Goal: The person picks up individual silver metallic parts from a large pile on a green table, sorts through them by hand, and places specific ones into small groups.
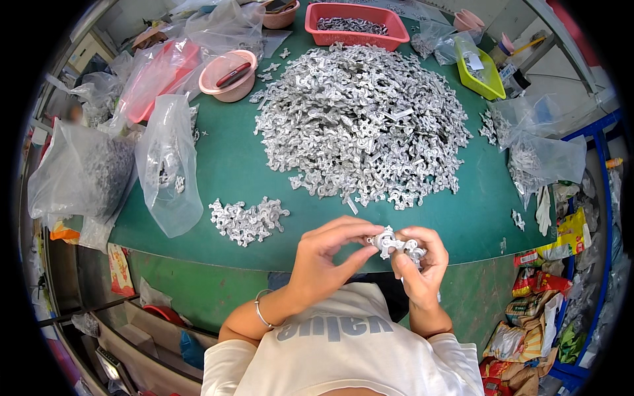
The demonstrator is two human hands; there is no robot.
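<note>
Just over the table's near edge, my left hand point(335, 254) pinches a small silver-grey metal casting point(383, 241) between thumb and fingertips. Close against it, my right hand point(422, 263) has its fingers curled round more of the same castings point(414, 252); how many is hidden by the fingers. Beyond my hands rises a large heap of such castings point(363, 125) on the green table. A smaller pile of castings point(247, 221) lies to the left of my left hand, near the front edge.
A red basket point(356, 41) of dark metal parts stands behind the heap. At the far left sits a pink bowl point(228, 92) with a red-handled tool across it. Clear plastic bags point(168, 198) line the left side; a yellow-green basket point(485, 89) and more bags point(545, 155) are at right.
</note>
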